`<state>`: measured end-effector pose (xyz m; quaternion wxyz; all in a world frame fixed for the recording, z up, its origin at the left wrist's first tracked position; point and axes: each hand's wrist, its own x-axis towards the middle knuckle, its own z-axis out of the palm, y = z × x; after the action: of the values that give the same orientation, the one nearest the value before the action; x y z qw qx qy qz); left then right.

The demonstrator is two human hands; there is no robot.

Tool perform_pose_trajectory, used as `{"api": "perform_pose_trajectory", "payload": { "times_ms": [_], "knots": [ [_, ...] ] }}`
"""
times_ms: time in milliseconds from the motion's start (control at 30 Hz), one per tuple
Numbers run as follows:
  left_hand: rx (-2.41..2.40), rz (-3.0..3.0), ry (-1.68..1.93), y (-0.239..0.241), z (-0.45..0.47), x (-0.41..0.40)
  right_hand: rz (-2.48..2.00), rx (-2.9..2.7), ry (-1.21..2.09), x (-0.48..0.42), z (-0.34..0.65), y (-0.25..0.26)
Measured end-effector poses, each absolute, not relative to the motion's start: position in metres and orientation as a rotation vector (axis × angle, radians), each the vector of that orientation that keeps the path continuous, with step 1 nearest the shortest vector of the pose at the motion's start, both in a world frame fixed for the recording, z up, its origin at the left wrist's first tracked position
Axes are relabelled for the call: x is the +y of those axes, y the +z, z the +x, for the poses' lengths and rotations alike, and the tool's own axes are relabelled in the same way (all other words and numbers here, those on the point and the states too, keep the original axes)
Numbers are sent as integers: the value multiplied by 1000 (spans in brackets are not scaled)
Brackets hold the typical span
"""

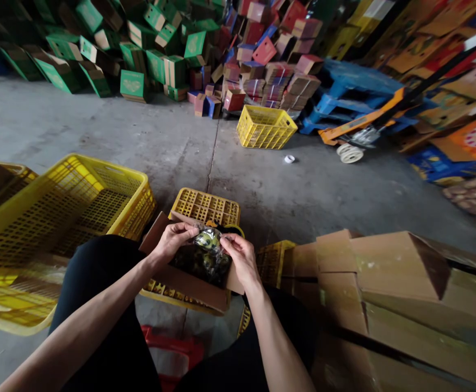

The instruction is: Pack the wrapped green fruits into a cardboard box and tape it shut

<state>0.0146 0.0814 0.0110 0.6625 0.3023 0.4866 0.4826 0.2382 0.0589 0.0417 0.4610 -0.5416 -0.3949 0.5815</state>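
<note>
Between my two hands is a small clear plastic packet with something green inside (pixel 208 239). My left hand (pixel 175 240) pinches its left edge between thumb and fingers. On the other side, my right hand (pixel 240 256) grips the packet's right edge. Directly below lies an open cardboard box (pixel 197 287) with its flaps spread, holding more green, plastic-wrapped things (pixel 201 265) in shadow. The box rests on an upturned yellow crate (pixel 205 204). A black and yellow object (pixel 234 231), partly hidden, sits just behind my right hand.
A large yellow crate (pixel 134 209) stands at my left, and stacked cardboard boxes (pixel 388 261) at my right. Ahead on the floor are another yellow crate (pixel 266 128), a white roll (pixel 289 159), and an orange pallet jack (pixel 364 122). Green boxes (pixel 134 84) pile up behind.
</note>
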Motion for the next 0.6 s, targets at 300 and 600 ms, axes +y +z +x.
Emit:
{"api": "perform_pose_trajectory", "payload": {
  "times_ms": [300,600],
  "knots": [
    [1042,596,1041,11,17,84,-1356,-1035,1317,62,241,41],
    [967,552,691,13,8,84,-1192,-1296,1290,59,241,45]
  ]
}}
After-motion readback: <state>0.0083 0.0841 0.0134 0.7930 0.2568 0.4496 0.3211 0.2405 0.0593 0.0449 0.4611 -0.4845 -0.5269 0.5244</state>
